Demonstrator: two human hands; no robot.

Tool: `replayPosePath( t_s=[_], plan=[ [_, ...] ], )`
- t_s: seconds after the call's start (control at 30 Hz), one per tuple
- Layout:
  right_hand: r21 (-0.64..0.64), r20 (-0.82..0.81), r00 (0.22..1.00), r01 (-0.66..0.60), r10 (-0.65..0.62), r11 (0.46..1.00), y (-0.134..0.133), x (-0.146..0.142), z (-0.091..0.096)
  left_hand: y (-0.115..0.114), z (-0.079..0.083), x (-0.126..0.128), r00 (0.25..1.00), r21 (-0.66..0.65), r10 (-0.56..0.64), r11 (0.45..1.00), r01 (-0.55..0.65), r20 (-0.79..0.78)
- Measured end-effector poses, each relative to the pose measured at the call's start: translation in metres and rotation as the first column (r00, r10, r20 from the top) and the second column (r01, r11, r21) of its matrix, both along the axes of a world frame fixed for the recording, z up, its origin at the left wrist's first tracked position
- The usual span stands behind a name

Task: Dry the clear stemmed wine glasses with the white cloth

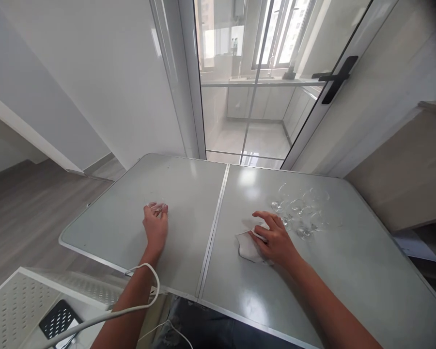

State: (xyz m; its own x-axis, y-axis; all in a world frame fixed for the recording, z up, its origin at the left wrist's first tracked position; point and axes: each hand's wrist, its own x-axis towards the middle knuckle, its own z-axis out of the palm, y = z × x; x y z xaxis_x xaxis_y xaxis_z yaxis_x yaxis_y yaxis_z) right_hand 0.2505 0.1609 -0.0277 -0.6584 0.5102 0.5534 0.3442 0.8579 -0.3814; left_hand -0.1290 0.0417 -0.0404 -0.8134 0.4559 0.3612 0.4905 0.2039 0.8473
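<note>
On the left half of the table, my left hand point(156, 228) has its fingers closed round a clear glass point(157, 206). Only the glass's faint outline shows, so its full shape is hard to make out. My right hand point(274, 240) grips a white cloth point(250, 248) that lies partly spread on the right half, with thumb and fingers bent over it and the index finger stretched out. Just beyond that hand is a group of several clear stemmed glasses point(305, 231), their round bases visible and their bowls nearly transparent.
The pale folding table point(189, 242) has a metal seam down its middle. A white cable point(131, 310) crosses my left forearm. At lower left, a white perforated basket point(20, 310) holds a black object point(60, 317). A glass door point(254, 111) with a black handle point(339, 80) stands behind the table.
</note>
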Motion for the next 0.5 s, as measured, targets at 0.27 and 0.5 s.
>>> replayPosePath(
  t_s=[0.27, 0.5],
  plan=[
    [-0.495, -0.170, 0.954, 0.134, -0.247, 0.859, 0.000, 0.001, -0.002, 0.046, 0.035, 0.076, 0.843, -0.046, -0.488, 0.870, 0.491, -0.229],
    [-0.785, -0.232, 0.890, 0.068, -0.394, 0.616, 0.004, 0.001, 0.002, 0.074, 0.010, 0.120, 0.507, -0.286, -0.726, 0.665, 0.690, -0.465]
  ],
)
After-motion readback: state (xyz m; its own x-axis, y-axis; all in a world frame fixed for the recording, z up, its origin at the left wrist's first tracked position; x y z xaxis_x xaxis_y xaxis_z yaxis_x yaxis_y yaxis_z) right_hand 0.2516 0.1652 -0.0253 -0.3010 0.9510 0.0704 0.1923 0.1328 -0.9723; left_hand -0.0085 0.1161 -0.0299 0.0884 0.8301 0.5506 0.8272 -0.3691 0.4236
